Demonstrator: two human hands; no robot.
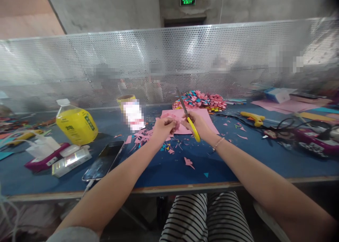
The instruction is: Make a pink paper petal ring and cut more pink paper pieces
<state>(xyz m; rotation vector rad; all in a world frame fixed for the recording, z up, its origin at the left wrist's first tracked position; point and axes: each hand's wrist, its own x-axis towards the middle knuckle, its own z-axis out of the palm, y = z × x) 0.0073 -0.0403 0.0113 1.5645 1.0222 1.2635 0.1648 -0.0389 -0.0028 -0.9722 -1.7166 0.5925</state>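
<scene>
My right hand is closed round the yellow handles of a pair of scissors, whose grey blades point up and away. My left hand pinches a small piece of pink paper right beside the blades. Both hands hover over a larger pink sheet lying on the blue table. Pink and blue paper scraps lie scattered under and in front of my hands.
A yellow bottle, tissue pack, small box and phone lie at left. A heap of folded coloured paper sits behind the sheet. A yellow glue gun and cables are at right. A perforated metal screen backs the table.
</scene>
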